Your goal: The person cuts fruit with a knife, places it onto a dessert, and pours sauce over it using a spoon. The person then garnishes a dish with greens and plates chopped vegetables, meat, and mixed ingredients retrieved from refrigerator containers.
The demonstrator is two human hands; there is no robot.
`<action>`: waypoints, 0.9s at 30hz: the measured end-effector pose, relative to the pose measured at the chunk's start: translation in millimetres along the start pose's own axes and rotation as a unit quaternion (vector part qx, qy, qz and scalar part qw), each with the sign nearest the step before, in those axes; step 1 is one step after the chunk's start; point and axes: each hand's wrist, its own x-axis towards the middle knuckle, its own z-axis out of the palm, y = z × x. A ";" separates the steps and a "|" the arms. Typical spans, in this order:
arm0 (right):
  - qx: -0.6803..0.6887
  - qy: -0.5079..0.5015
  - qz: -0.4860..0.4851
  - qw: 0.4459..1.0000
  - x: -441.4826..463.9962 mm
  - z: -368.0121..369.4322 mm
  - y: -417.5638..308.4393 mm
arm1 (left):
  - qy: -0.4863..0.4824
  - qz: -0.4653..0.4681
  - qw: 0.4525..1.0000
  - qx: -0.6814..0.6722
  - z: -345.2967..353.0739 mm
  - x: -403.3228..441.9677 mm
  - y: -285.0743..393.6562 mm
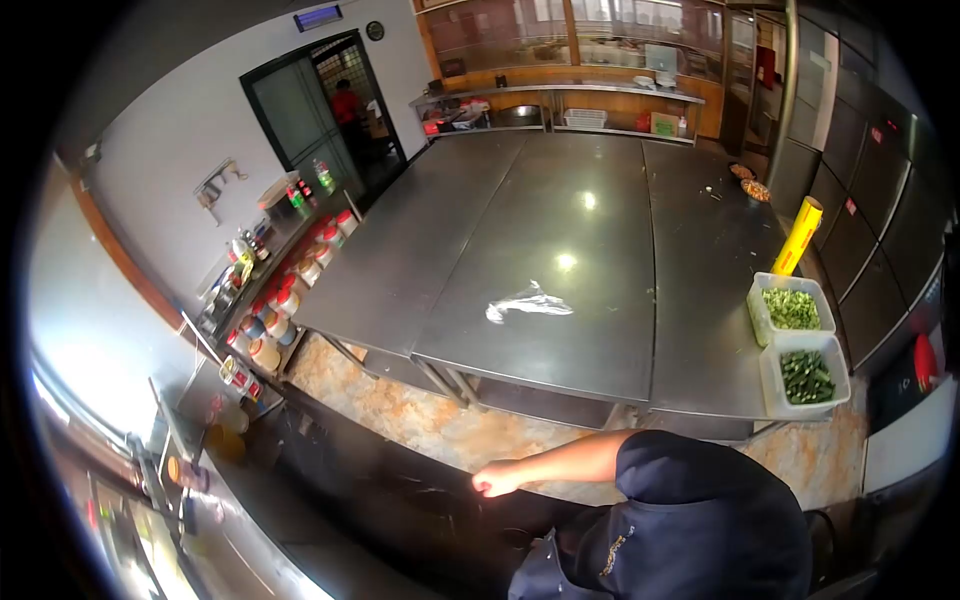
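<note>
My right hand [492, 479] reaches out from a short dark sleeve [665, 465] at the lower right. Its fingers look curled closed, and what they hold, if anything, is hidden. Beneath and around it lies a long dark work surface [400, 520], with the patterned floor [430, 425] showing just beyond. My left hand is out of sight. A crumpled piece of clear plastic film [530, 303] lies on the large steel table [560, 210], well away from my hand.
Two plastic tubs of chopped green vegetables [806, 375] and a yellow roll [799, 236] occupy the table's right edge. Red-lidded jars [290, 300] line a low shelf on the left. A person in red [345, 104] stands beyond the doorway. Dark cabinets [870, 200] flank the right side.
</note>
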 end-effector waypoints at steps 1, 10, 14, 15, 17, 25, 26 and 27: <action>-0.032 0.001 0.017 0.999 19.0 -1.1 22.7 | -0.005 0.001 1.000 -0.004 -5.5 37.9 12.9; -0.068 -0.163 0.415 0.893 30.8 -12.0 204.4 | -0.015 -0.017 0.999 -0.044 -5.5 371.4 101.1; -0.077 -0.178 0.359 0.913 211.8 -53.5 238.5 | 0.005 -0.036 0.997 -0.063 0.3 510.0 132.7; -0.084 -0.171 0.308 0.932 288.5 -60.3 247.7 | 0.012 -0.043 0.997 -0.070 -2.9 546.2 139.2; -0.144 -0.112 0.149 0.972 455.6 -73.5 259.7 | 0.030 -0.055 0.995 -0.080 -12.7 617.8 153.8; 0.116 -0.009 -0.048 0.992 985.1 -174.8 101.9 | 0.071 -0.148 0.978 -0.127 -93.3 882.8 117.0; 0.140 -0.004 -0.020 0.990 1021.0 -169.8 112.4 | 0.064 -0.183 0.974 -0.118 -108.3 907.7 101.6; 0.172 -0.027 0.103 0.979 1037.0 -181.5 113.1 | 0.054 -0.209 0.970 -0.116 -113.5 936.9 93.1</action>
